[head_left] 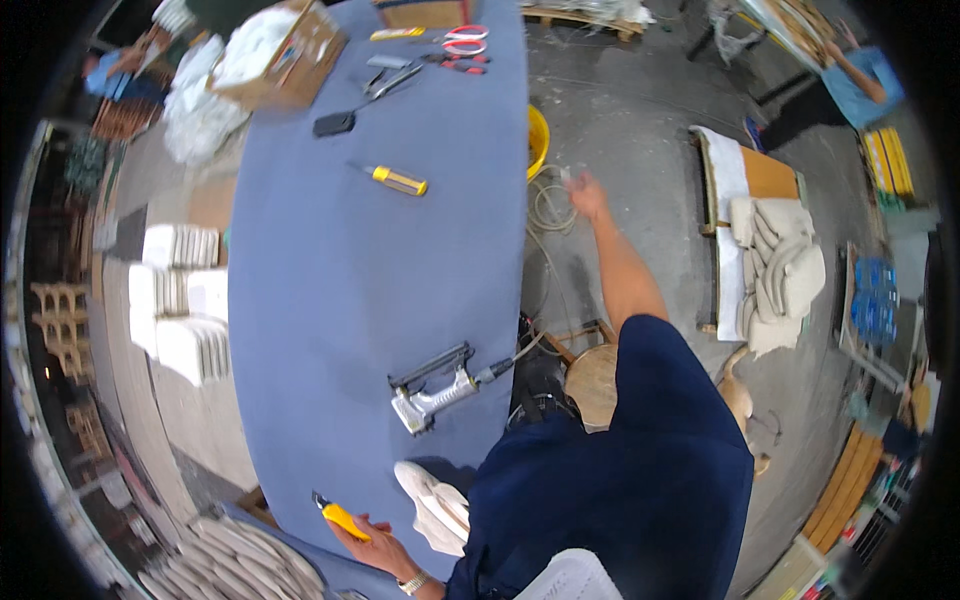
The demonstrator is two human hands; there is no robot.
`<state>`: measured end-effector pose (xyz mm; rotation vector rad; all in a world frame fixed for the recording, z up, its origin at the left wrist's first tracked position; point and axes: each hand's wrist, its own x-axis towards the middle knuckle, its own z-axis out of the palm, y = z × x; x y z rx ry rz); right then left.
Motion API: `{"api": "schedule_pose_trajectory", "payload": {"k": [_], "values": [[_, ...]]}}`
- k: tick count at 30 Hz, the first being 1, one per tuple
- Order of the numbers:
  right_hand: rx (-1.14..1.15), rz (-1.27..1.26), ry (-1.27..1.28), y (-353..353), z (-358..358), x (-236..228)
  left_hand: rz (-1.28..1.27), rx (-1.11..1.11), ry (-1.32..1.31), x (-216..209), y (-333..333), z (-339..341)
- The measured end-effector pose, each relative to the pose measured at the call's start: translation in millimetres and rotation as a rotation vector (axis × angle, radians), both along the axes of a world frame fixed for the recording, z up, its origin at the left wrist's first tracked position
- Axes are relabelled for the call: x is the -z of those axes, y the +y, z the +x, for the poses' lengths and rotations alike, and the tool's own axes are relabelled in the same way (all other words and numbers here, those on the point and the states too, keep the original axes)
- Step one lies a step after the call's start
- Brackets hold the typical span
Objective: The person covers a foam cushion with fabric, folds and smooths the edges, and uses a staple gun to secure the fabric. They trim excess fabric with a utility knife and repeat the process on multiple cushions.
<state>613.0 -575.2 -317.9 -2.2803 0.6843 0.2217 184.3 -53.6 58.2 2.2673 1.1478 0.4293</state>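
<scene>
Navy cloth shirt (610, 480); left grip (378, 548) clasping slim, dark-tipped yellow tool (345, 521); right grip (588, 197) blurred, can't tell.

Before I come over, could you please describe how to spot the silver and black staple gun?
On the long blue table, look near the right edge, beyond the white padded piece. There lies the staple gun; unlike the yellow-handled screwdriver farther up, it has a pale hose running off the table.

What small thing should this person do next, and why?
Perhaps bring the right hand over to steady the white pad: the left hand holds the yellow pliers near it, while the right, too blurred to show whether it holds anything, is out past the table's edge near the bucket.
</scene>
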Motion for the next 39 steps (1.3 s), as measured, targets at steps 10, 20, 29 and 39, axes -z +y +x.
{"api": "schedule_pose_trajectory", "payload": {"k": [10, 20, 29, 39], "values": [[-0.323, 0.909, -0.240, 207, -221, -199, -0.184, -0.454, -0.023, 68, 17, -207], [-1.111, 0.703, -0.137, 427, -493, -305, -0.241, -0.413, -0.166, 99, 19, -324], [-1.285, 0.560, -0.224, 439, -501, -288, -0.314, -0.267, -0.311, 91, 49, -316], [-1.206, 0.710, -0.192, 437, -501, -268, 0.014, 0.438, 0.051, 2, 69, -242]]}}
